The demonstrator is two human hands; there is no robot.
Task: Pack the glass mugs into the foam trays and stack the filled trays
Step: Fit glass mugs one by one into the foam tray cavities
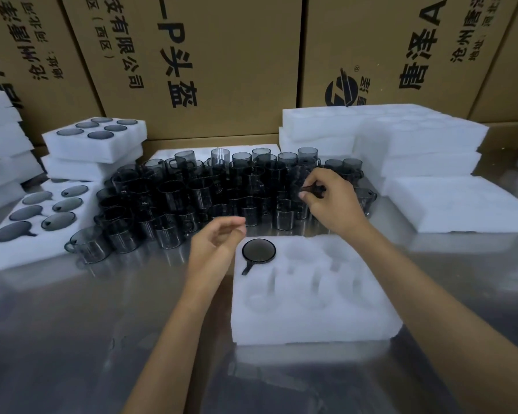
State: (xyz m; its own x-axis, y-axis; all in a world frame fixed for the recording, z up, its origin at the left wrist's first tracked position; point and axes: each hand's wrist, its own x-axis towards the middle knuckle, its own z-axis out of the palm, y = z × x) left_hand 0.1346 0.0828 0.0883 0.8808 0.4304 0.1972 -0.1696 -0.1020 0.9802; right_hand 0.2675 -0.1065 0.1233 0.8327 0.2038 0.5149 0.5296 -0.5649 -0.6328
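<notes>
Here, the head view shows a reflective metal tabletop backed by a wall of brown cardboard cartons printed with black Chinese characters.

A dense cluster of smoked-glass mugs stands upright across the middle of the table; the exact number cannot be counted, since many overlap.

One white foam tray lies nearest the camera, in front of the cluster. It has six recesses. One seated mug occupies the far-left recess, its handle lying in the slot toward the camera; the other five recesses hold nothing.

At the left, one filled tray lies flat on the table with six mugs seated in it. Behind it stands a stack of filled trays, two trays high; five mug rims are visible in the top tray. Stacks of blank foam trays stand at the right rear, with one flat foam tray in front of them.

The left hand hovers above the table just left of the near tray, fingers loosely curled, holding nothing. The right hand reaches into the right side of the cluster and pinches the handle of a mug between thumb and fingers.
</notes>
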